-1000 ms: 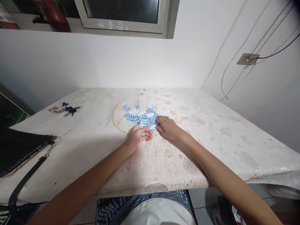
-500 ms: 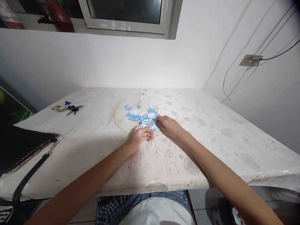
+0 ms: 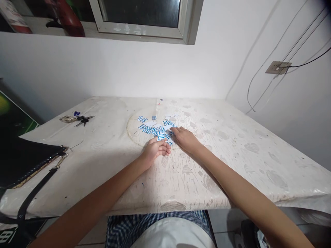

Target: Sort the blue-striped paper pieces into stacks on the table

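White-painted wall [image 3: 155, 69] rises behind a pale, shiny, blotch-patterned table [image 3: 248, 175], with a grey-framed window [image 3: 139, 13] set in it, well beyond both grips. At the table, the left hand [image 3: 154, 151] has a narrow grip, its thumb laid over the near end of a small rectangular blue-and-white card [image 3: 161, 135]. Loose, thin, paper-like blue-and-white pieces [image 3: 148, 129] lie scattered just ahead of that grip and to the left of the other. The right hand [image 3: 186, 139] bends over their right side, fingers drawn close; whether anything is pinched there I cannot tell (the back of the hand hides it).

Holding the card by its near end probably keeps its printed face in sight, and the scatter seems kept together so that both grips can reach it. Dark metal keys [image 3: 83, 119] and a glossy black bag [image 3: 28, 162] lie well to the left of the left grip, likely set aside there.

Compared with a second ago, the right grip has reached further left over the pieces, and the gap between thumb and fingers no longer shows. The left grip keeps its card; the whole view has swung slightly, shifting the keys rightward.
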A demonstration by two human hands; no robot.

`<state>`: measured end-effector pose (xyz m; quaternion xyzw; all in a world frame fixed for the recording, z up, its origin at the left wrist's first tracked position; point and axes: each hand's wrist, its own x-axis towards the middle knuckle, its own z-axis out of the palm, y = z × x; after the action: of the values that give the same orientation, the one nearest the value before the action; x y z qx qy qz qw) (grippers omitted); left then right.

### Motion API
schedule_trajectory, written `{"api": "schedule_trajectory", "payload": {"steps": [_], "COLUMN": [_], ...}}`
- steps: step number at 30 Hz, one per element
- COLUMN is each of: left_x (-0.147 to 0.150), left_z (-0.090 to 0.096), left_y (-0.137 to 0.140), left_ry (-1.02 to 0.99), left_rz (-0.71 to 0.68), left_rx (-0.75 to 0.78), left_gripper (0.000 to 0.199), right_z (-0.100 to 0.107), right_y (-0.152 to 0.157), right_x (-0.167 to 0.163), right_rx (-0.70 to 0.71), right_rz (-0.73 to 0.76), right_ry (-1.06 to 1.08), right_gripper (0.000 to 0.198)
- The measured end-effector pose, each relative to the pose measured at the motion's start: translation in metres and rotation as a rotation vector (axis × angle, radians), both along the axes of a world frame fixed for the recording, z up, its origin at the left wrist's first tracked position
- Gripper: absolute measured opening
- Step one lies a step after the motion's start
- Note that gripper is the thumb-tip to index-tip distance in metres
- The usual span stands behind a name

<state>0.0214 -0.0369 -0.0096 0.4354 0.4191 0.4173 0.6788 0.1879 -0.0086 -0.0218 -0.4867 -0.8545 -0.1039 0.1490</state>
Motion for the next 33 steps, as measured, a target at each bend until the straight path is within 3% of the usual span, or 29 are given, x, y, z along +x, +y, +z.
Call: {"api": "schedule_trajectory", "payload": {"steps": [12,17,28,33], "left_x": [-0.002,-0.003,-0.003,-0.002], "left_z": [-0.001,-0.002,-0.001,0.0], "left_y": [0.001,0.003,0.003,0.003], "left_ry": [0.047,0.043,0.037,0.04], "left_rz": [-0.07,-0.1,-0.115,-0.122], "left_rx": [0.006,0.014,0.003,-0.015], "left_gripper": [0.013,0.015,0.011,0.011], "right_z": [0.008,0.014,0.007,0.007], "right_y": [-0.004,-0.009,-0.005,-0.001], "right_x": [0.003,0.002,0.004,0.005], "right_rx": [-0.027,-0.049,-0.063,-0.094], "right_rz": [-0.069,-0.106,0.002,0.018], "right_ry": [0.121,0.211,0.495,0.588], "right_gripper": [0.019,0.027,0.04,0.026]}}
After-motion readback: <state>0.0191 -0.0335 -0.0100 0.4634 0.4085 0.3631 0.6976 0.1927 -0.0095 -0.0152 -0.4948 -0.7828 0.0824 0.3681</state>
